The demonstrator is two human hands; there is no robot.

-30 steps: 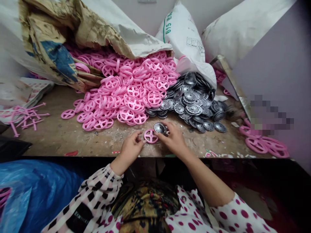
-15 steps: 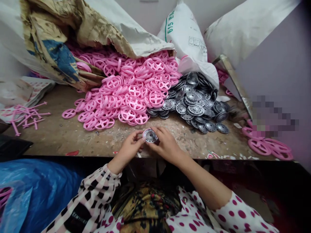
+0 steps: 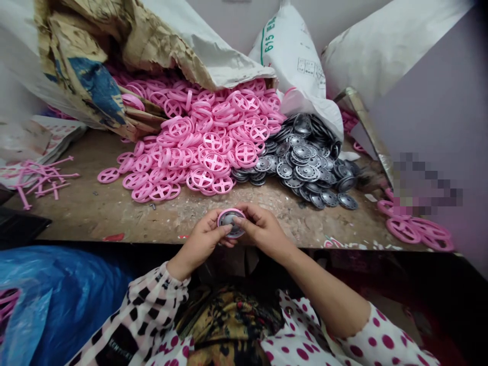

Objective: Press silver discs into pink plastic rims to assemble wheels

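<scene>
Between my two hands is a small toy wheel, a pink rim with a silver-grey disc set inside it, held over the table's front edge. My left hand grips it from the left, thumb on the disc's face and fingers beneath. From the right, my right hand holds the same wheel, its thumb pressed on the disc and its fingers at the far rim. Beyond my hands lies a large heap of pink wheel rims. A pile of grey discs sits to its right.
A torn paper sack spills the pink rims, and a white sack the discs. Pink rods lie at the table's left. Bigger pink rings are at the right edge. A blue plastic bag stands lower left.
The disc now lies within the pink rim, with both thumbs on its face. My hands and the wheel have moved slightly nearer to me.
</scene>
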